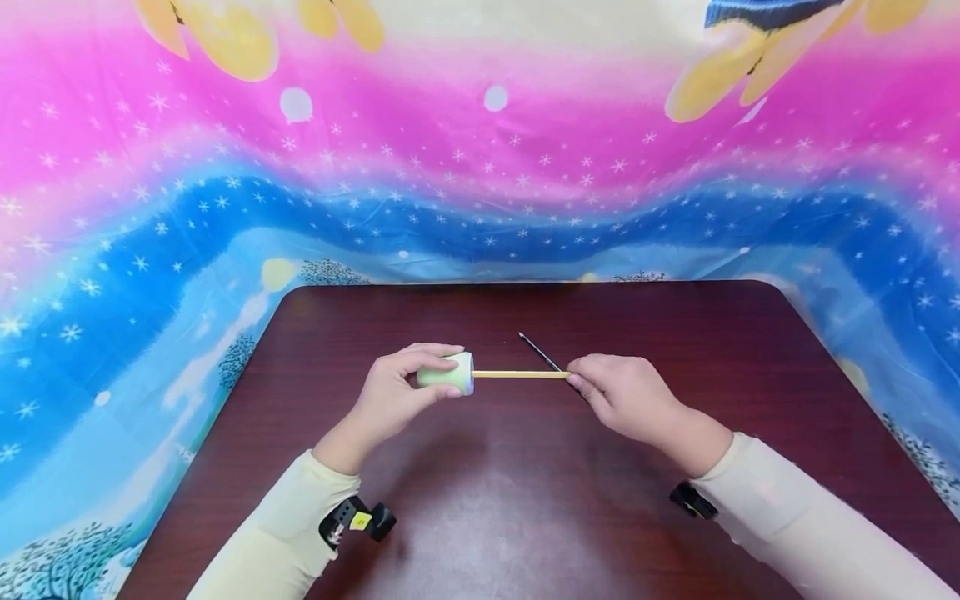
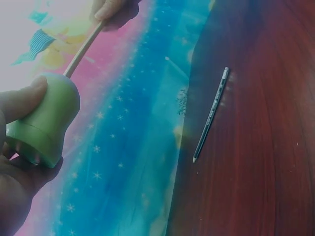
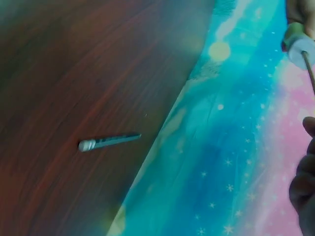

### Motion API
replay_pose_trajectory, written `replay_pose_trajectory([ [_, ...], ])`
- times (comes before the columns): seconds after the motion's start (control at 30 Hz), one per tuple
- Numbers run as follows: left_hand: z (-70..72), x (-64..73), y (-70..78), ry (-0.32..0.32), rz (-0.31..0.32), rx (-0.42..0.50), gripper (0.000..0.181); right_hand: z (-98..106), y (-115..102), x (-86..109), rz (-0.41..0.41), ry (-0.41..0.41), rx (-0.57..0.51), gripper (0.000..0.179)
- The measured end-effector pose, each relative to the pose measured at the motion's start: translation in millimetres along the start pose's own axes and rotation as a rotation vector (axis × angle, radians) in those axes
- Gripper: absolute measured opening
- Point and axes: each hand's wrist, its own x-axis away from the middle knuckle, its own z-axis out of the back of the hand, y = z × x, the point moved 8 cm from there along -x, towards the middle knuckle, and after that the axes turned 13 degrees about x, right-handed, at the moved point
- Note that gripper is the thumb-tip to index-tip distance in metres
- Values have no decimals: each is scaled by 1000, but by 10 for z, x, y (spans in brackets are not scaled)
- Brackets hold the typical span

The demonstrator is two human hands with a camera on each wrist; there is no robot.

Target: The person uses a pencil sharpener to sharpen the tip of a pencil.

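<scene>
My left hand [image 1: 384, 390] grips a green, waisted pencil sharpener [image 1: 438, 377] between thumb and fingers, its pale end turned right. A yellow pencil [image 1: 521, 375] runs level out of that end, its left tip hidden inside. Thumb and fingers of my right hand [image 1: 630, 398] pinch the pencil's far end. The left wrist view shows the rounded sharpener [image 2: 59, 108] up close. In the right wrist view, the sharpener's pale round face [image 3: 300, 53] shows at the upper right, with the pencil going into it.
A dark patterned pencil [image 1: 537, 350] lies on the brown table [image 1: 480, 517] behind the right hand, partly covered by it in the head view. A colourful snowflake-print cloth [image 1: 480, 183] hangs behind and around the table. Both wrists carry small black cameras.
</scene>
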Motion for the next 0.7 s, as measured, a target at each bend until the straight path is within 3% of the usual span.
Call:
replay_pose_trajectory([
  [0.1, -50, 1, 67, -43, -116, -63, 32, -61, 68, -2, -132, -140, -217, 16],
  [0.27, -145, 40, 221, -111, -374, -171, 35, -187, 172, 33, -351, -406, -553, 23],
  [0.4, -207, 95, 316, -160, -513, -205, 35, -356, 186, 126, -470, -591, -967, 26],
  [0.5, -236, 125, 361, -186, -553, -223, 35, -442, 143, 213, -535, -692, -1267, 28],
  [0.57, -251, 138, 370, -197, -557, -231, 35, -462, 116, 251, -558, -732, -1367, 29],
  [0.63, -259, 143, 354, -202, -552, -233, 36, -484, 110, 276, -591, -754, -1384, 29],
  [0.7, -253, 138, 319, -191, -534, -236, 36, -496, 127, 280, -611, -752, -1306, 27],
])
